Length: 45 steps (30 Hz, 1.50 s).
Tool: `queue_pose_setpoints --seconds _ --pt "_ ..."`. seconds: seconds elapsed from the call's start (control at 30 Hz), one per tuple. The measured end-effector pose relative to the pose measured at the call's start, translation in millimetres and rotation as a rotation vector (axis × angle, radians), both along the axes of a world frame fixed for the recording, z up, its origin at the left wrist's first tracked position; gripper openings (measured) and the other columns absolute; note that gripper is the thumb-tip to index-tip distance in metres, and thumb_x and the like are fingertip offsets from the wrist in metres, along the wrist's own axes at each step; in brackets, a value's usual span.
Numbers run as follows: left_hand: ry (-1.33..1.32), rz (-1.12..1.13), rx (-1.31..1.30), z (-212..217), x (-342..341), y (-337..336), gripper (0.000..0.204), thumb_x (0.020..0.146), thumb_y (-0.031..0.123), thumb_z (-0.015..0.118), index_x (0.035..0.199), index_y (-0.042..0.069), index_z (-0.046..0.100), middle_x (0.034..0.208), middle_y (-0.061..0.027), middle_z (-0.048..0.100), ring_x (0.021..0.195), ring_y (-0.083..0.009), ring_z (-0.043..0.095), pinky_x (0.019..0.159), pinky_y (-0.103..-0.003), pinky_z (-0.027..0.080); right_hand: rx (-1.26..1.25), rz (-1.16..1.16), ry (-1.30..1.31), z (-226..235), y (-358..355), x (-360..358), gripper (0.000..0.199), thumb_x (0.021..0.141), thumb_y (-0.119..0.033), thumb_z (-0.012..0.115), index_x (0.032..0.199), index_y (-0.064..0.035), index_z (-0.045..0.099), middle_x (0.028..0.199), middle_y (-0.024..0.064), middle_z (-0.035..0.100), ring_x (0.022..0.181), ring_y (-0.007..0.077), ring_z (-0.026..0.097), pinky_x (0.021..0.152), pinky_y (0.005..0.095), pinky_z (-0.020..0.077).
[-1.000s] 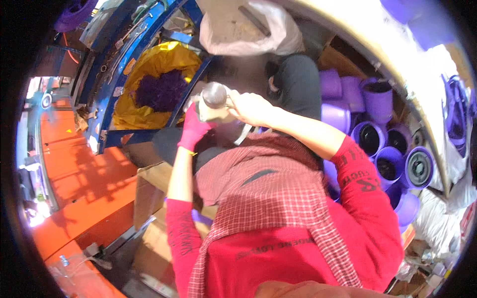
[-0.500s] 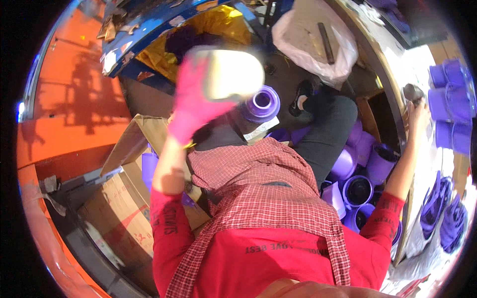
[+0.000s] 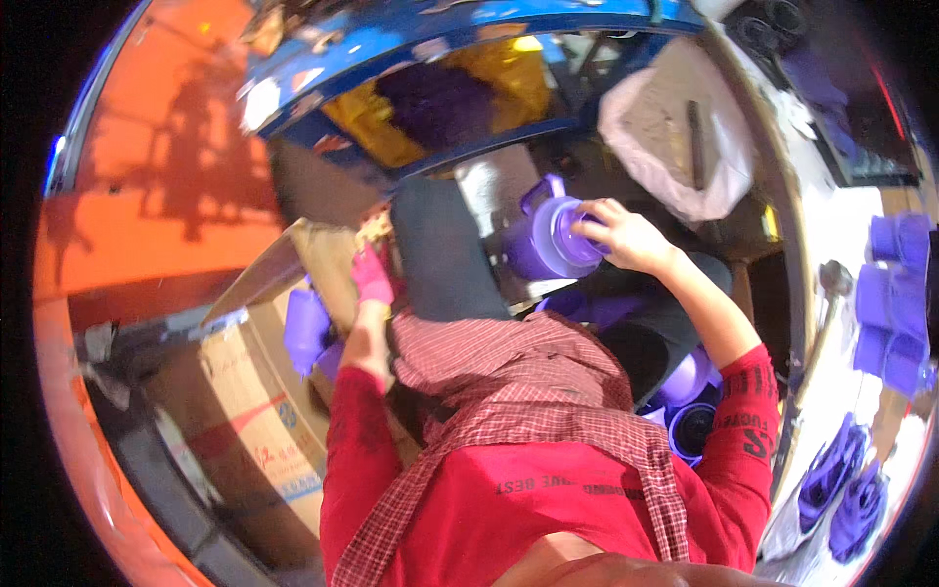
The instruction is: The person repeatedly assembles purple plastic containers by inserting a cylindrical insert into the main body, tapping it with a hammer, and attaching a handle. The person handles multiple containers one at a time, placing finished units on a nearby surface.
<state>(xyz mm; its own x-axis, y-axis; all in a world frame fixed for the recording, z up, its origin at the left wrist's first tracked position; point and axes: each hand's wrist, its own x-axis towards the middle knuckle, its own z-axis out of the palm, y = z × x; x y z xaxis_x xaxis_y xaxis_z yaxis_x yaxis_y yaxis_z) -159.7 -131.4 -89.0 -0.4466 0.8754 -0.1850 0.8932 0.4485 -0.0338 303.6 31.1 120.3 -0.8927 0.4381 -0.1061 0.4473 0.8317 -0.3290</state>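
Note:
My right hand (image 3: 634, 238), bare, has its fingers curled over the round end of a purple plastic jug (image 3: 533, 249) that has a looped handle. The jug lies tilted between my knees, its round end toward the hand. My left hand (image 3: 372, 277), in a pink glove, is down beside my left thigh, next to the raised flap of a cardboard box (image 3: 328, 264). Its fingertips are smeared against a pale, tan patch, so I cannot tell whether they hold anything. A purple part (image 3: 306, 328) stands in the box near that wrist.
A blue metal frame (image 3: 430, 49) crosses ahead, with yellow and purple material below. A pale bag-lined container (image 3: 675, 137) holds a dark rod. On the right bench lie a round-headed tool (image 3: 834, 279) and stacked purple parts (image 3: 892, 293). More purple pieces (image 3: 693, 430) sit by my right leg.
My left hand has come down from above the jug to the box side, no longer with the bright pale object visible. My right hand has left the round-headed tool on the bench and moved onto the jug.

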Motion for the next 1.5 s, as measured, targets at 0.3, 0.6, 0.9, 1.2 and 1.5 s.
queue_pose_setpoints --seconds 0.3,0.6,0.9,1.2,1.5 --pt "-0.398 -0.782 1.035 344.6 72.8 154.0 0.038 0.084 0.008 0.072 0.121 0.005 0.066 0.12 -0.0141 0.067 0.112 -0.0299 0.063 0.099 -0.039 0.048 0.258 -0.815 0.535 158.6 -72.7 85.1 0.068 0.069 -0.014 0.075 0.134 -0.0079 0.054 0.129 0.0178 0.055 0.114 0.0338 0.061 0.09 0.0394 0.0549" --pt "0.371 -0.829 1.211 510.7 208.8 335.4 0.077 0.071 0.026 0.076 0.142 0.027 0.048 0.146 -0.0123 0.037 0.136 -0.0425 0.029 0.101 -0.058 0.035 0.822 -0.908 0.76 190.4 -66.2 96.6 0.072 0.067 -0.001 0.08 0.134 -0.0025 0.053 0.13 0.019 0.055 0.115 0.0319 0.059 0.084 0.0363 0.0585" --pt "0.64 -1.018 1.486 531.6 194.7 384.8 0.038 0.084 0.019 0.061 0.12 0.031 0.062 0.123 -0.0056 0.055 0.125 -0.0314 0.047 0.096 -0.052 0.043 1.116 -0.851 0.749 193.6 -2.6 92.9 0.071 0.071 0.0 0.08 0.136 -0.0028 0.052 0.132 0.0185 0.055 0.121 0.0325 0.057 0.09 0.0388 0.0581" --pt "0.148 -1.282 1.321 522.6 198.4 98.2 0.043 0.071 0.023 0.078 0.112 0.013 0.067 0.116 -0.005 0.063 0.101 -0.0262 0.058 0.083 -0.038 0.049 1.123 -0.737 0.857 238.1 40.4 59.9 0.068 0.069 -0.003 0.082 0.131 -0.0003 0.054 0.128 0.0201 0.057 0.118 0.0364 0.058 0.102 0.0427 0.0479" --pt "-0.931 -1.065 0.715 332.2 173.9 60.2 0.063 0.059 0.03 0.089 0.116 0.012 0.069 0.112 -0.0113 0.065 0.102 -0.0297 0.06 0.091 -0.04 0.048 1.255 -0.217 0.685 296.8 116.5 -48.6 0.075 0.063 -0.003 0.074 0.135 -0.0061 0.052 0.135 0.012 0.051 0.124 0.0324 0.054 0.103 0.0399 0.0496"
